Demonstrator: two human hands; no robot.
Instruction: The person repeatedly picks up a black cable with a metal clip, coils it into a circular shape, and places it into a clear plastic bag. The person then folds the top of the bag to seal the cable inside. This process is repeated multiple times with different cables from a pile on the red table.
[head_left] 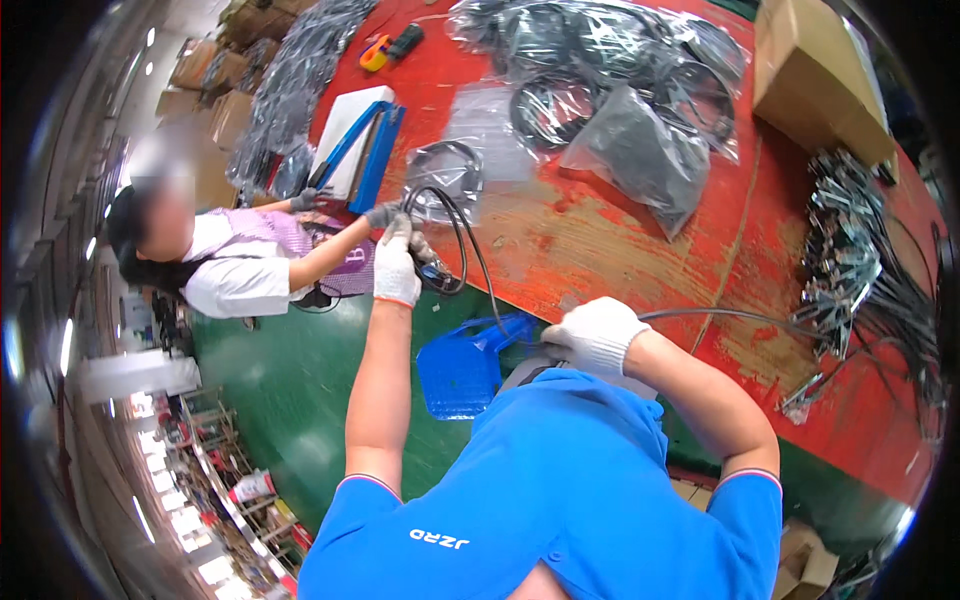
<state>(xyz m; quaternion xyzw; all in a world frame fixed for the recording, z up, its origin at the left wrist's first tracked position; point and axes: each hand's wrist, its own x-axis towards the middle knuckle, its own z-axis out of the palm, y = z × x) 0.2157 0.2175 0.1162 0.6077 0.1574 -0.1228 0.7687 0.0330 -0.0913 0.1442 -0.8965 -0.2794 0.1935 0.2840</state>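
Observation:
My left hand (pixel 396 268), in a white glove, is closed round a looped black cable (pixel 462 228) beyond the table's left front edge. From the loops, a strand drops toward my right hand (pixel 597 333), also white-gloved, which is closed on the cable just in front of my body. On its far side the cable runs right across the table toward a heap of black cables with shiny metal ends (pixel 845 255). A co-worker's grey-gloved hand (pixel 382 214) is right beside my left hand; whether it touches the loops I cannot tell.
On the worn red table (pixel 600 240) lie bagged cable coils (pixel 550 110), a dark-filled plastic bag (pixel 640 150), a blue bag sealer (pixel 378 155) and a yellow-orange tool (pixel 376 53). A cardboard box (pixel 822 75) stands far right. Below the edge is a blue plastic stool (pixel 455 375).

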